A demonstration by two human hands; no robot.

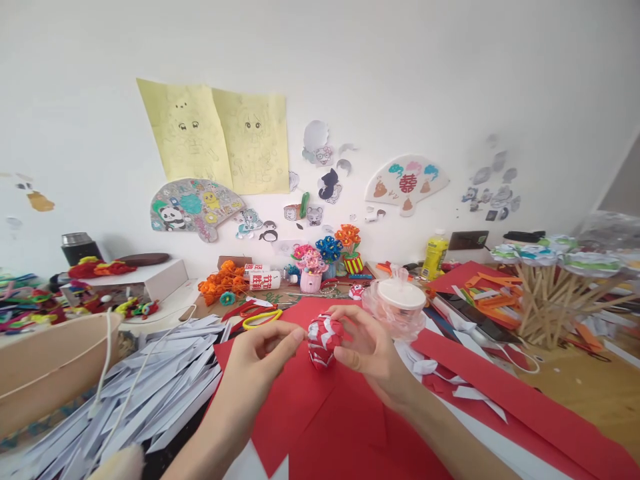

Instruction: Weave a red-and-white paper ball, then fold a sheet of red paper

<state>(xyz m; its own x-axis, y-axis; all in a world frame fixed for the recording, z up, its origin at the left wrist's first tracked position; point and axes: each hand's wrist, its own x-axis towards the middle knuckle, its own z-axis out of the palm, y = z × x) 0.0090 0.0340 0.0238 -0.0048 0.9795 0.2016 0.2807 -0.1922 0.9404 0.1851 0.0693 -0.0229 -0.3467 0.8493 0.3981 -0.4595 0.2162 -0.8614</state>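
Observation:
A small rounded red-and-white folded-paper piece [324, 339] stands upright over red paper sheets [320, 417] in the middle of the table. My right hand [367, 343] curves around its right side, fingers at the top and thumb lower down. To its left, my left hand [267, 353] has thumb and forefinger pinched together close to the piece's edge. Whatever is between those fingertips, if anything, is too small to make out. Red-handled scissors and yellow-handled scissors [260, 319] lie just beyond my left hand.
A pile of white paper strips [165, 373] lies left, beside a beige basin [50, 373]. A clear plastic cup with a white lid [401, 293] stands behind my right hand. Paper flowers on sticks [543, 293] stand right. Pipe-cleaner flowers [311, 260] line the back by the wall.

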